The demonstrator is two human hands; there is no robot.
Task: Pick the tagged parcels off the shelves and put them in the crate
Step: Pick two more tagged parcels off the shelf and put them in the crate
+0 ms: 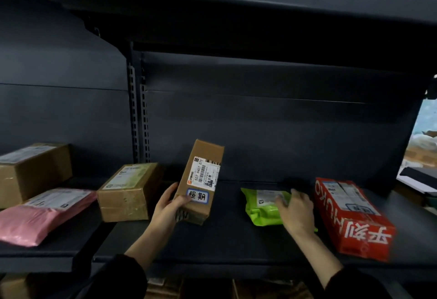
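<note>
**Tagged box in our left hand**

The narrow brown cardboard box (201,180) with a blue-bordered white tag (198,196) sits mid-shelf, its far end tipped up. Our left hand (168,206) grasps its near left edge, thumb just beside the tag. To the right, our right hand (296,211) rests with fingers released on a lime-green plastic mailer (260,208), beside a red printed carton (350,218). To the left on the dark metal shelf (224,244) lie a squat taped cardboard box (127,192) and a pink plastic mailer (40,213).
</note>
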